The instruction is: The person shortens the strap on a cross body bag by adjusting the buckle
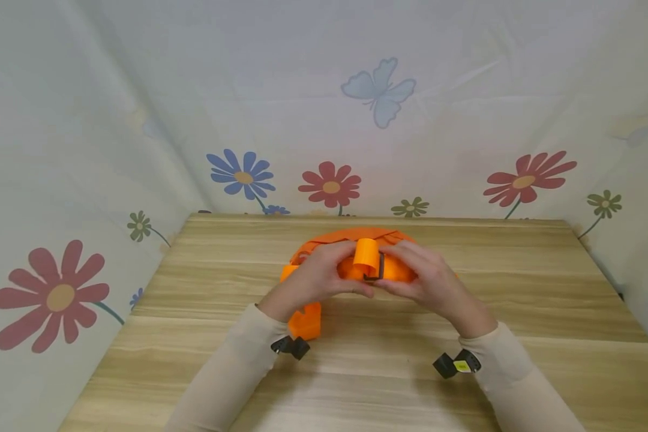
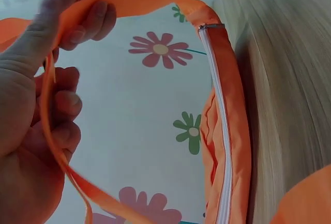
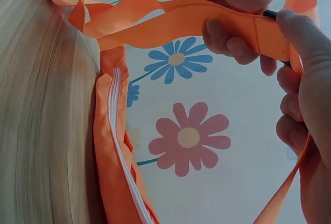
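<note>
An orange waist bag (image 1: 351, 235) stands on the table beyond both hands, its white zipper (image 2: 221, 115) showing in the wrist views. Its orange strap (image 3: 191, 25) is raised off the table. My left hand (image 1: 321, 270) grips one stretch of strap, thumb below and fingers over it. Close by on the right, my right hand (image 1: 429, 273) pinches the strap beside a black buckle (image 1: 381, 267), which is partly hidden by fingers and webbing. Between the two hands, a loop of webbing (image 1: 366, 255) sticks up.
A loose strap end (image 1: 305, 322) hangs down to the wooden table (image 1: 194, 360) under the left forearm. Behind the table's far edge stands a pale curtain (image 1: 443, 132) printed with flowers and a butterfly. Both wrists carry small black cameras (image 1: 456, 364).
</note>
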`<state>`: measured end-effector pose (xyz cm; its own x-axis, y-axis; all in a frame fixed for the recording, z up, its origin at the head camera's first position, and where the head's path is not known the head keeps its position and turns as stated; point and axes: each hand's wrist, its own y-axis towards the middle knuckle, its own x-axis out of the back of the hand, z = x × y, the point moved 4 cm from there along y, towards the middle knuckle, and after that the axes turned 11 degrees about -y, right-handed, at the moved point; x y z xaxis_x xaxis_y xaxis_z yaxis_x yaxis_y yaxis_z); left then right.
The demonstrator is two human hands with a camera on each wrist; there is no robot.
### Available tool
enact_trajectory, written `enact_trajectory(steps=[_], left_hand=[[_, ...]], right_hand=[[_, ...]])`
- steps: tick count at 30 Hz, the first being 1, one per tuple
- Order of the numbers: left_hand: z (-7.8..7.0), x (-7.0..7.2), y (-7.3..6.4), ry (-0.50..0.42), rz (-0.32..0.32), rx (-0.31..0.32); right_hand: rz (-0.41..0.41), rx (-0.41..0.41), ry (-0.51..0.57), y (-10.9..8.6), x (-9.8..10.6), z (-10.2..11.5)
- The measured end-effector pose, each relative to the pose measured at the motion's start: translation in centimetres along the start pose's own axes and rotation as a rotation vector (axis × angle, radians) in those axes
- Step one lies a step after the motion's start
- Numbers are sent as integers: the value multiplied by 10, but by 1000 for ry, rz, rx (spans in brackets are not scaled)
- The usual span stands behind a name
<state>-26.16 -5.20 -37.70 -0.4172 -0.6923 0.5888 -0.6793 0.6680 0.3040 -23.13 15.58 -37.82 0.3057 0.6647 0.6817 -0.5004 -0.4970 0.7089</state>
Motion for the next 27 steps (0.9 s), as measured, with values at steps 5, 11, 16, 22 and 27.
enact_trajectory(steps=[5, 11, 16, 22, 27], left_hand=[[0, 2, -2, 43, 23, -47], [3, 4, -5, 61, 11, -78], [3, 5, -8, 103, -16, -93], [6, 9, -11, 112, -30, -82], [12, 19, -20, 145, -54, -7]], right_hand=[[7, -18, 3, -1, 0, -2], [20, -29, -1, -1, 0, -3], [9, -20, -10, -2, 2, -3], [-7, -8, 4, -5, 3, -6], [-26, -36, 3, -7, 6, -9]])
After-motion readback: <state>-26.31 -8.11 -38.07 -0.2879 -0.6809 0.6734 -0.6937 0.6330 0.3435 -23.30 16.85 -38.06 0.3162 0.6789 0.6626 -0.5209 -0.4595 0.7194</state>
